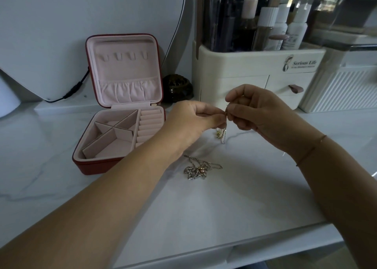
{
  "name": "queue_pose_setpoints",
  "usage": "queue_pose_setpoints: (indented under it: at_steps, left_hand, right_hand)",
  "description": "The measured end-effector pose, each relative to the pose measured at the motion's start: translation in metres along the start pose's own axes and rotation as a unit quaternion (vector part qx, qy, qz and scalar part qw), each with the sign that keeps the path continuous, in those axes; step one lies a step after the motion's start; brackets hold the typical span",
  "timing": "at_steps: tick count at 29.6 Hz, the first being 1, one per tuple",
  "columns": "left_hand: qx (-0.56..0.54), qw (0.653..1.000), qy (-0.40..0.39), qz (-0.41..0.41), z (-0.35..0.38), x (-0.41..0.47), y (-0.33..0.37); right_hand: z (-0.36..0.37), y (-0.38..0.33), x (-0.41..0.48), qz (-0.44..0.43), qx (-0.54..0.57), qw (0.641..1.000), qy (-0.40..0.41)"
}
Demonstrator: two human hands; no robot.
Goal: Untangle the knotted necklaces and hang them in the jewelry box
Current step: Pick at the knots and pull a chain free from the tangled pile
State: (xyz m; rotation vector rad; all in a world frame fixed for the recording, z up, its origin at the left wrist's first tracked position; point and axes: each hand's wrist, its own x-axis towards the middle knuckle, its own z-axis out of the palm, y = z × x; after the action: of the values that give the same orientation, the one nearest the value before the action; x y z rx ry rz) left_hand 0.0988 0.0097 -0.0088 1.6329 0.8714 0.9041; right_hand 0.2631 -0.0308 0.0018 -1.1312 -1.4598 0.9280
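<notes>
Necklaces [224, 135], two: left hand [191, 119] and right hand [257, 113] pinch one, other necklace [195, 169] lies by jewelry box [95, 166].

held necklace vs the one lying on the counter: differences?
Pose: the held necklace hangs down, pinched between the left hand and right hand; the counter necklace lies in a heap, untouched. Look: the counter necklace has a big silvery pendant with a pinkish bead; the held necklace shows thin chain and a small gold piece. Shared: both are outside the jewelry box.
</notes>
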Motion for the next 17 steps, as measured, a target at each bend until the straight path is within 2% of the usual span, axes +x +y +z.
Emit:
queue_pose_setpoints:
  at_steps: [4,6,9,14,17]
  left_hand:
    - [-0.008,0.999,-0.038,-0.013,0.0007,-0.0017,0.0010]
    - [0.031,0.999,-0.002,0.039,0.0006,-0.0020,0.0000]
    - [0.125,0.980,0.067,0.140,-0.0013,-0.0010,-0.0018]
    - [0.191,0.974,0.034,0.117,0.0024,0.0024,-0.0039]
    - [0.088,0.991,0.061,0.078,0.0009,0.0043,-0.0022]
  right_hand:
    - [0.0003,-0.0020,-0.0004,-0.018,0.024,1.000,0.010]
    - [0.0000,-0.0005,-0.0003,-0.010,0.008,1.000,0.008]
    - [0.0004,0.0020,-0.0003,0.011,-0.028,1.000,0.000]
    - [0.0014,0.0049,0.0007,0.045,-0.106,0.993,0.006]
    - [0.0020,0.0049,-0.0004,0.059,-0.100,0.993,-0.021]
